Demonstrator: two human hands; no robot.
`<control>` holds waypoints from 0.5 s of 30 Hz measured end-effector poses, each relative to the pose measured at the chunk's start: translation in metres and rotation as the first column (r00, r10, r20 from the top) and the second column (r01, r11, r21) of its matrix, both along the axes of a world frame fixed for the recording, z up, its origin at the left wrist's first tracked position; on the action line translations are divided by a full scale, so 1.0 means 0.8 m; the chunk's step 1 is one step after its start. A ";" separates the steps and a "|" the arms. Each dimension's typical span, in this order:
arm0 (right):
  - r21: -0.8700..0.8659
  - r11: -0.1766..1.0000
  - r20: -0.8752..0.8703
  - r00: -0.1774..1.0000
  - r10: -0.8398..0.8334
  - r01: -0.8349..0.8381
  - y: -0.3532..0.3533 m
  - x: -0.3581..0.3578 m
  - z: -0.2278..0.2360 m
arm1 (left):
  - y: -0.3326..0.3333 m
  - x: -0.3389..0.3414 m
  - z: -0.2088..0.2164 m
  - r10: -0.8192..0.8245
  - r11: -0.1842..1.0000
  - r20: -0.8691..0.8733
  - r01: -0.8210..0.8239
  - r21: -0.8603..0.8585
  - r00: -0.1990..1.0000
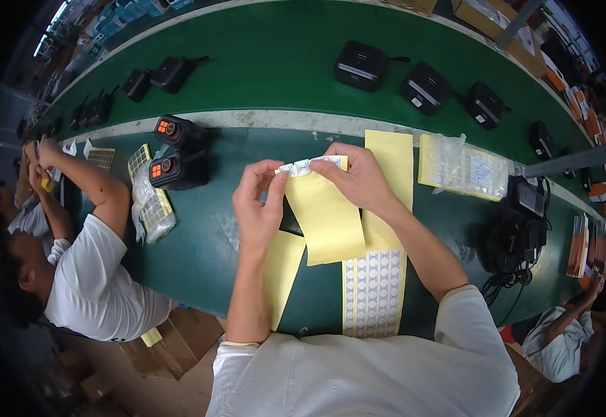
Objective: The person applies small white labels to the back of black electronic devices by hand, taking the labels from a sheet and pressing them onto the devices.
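Here, we have a green desk (449, 222) spreading beneath and around our fingers (332, 175). Below them, toward our body, a labelled sheet (374, 292) lies flat, its long axis running away from us. The yellow sheet (330, 215) is right in the fingers: its far edge is pinched, and its long axis hangs from them back toward us, leaning slightly right. Both hands are equally near, the left hand (260, 198) with thumb and forefinger together on the left end, the right hand (358, 177) gripping the right end, thumb across the front. Well right of the fingers we see a clear bag (470, 167) with yellow sheets (425, 161) in it; well left, a second bag (140, 194) seems to hold gridded sheets (155, 208). Small white labels (301, 168) line the edge between the fingertips.
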State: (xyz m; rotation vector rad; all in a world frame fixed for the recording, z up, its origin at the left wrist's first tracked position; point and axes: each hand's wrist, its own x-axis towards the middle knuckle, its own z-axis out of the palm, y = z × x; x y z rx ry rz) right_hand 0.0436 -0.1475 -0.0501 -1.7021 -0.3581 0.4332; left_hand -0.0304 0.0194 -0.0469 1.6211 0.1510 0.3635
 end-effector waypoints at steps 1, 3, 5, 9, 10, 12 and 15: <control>0.000 1.000 0.002 1.000 -0.001 0.001 0.001 0.000 -0.002 | 0.001 0.001 -0.003 0.029 0.975 0.096 -0.049 0.215 0.995; 0.005 0.999 0.013 0.999 -0.038 0.038 0.003 -0.002 -0.007 | 0.003 0.004 -0.010 0.038 0.903 0.199 -0.119 0.414 0.979; 0.003 0.999 -0.043 0.998 -0.036 0.036 0.006 -0.002 -0.006 | 0.001 0.006 -0.013 0.104 0.857 0.403 -0.287 0.427 0.909; 0.108 0.989 -0.051 0.994 -0.099 0.104 0.017 -0.011 -0.024 | -0.020 0.013 0.007 0.355 0.894 0.150 -0.287 -0.345 0.923; 0.061 0.995 0.000 0.997 -0.081 0.081 0.022 -0.016 -0.025 | -0.017 0.014 0.000 0.304 0.887 0.071 -0.255 -0.386 0.950; -0.048 0.997 0.037 0.997 0.069 -0.068 0.024 -0.022 -0.012 | -0.013 0.016 -0.009 0.290 0.897 -0.009 -0.275 -0.346 0.957; 0.076 0.997 0.224 0.974 -0.034 0.017 0.023 -0.001 -0.009 | 0.001 0.023 -0.033 0.369 0.913 0.052 -0.352 -0.204 0.928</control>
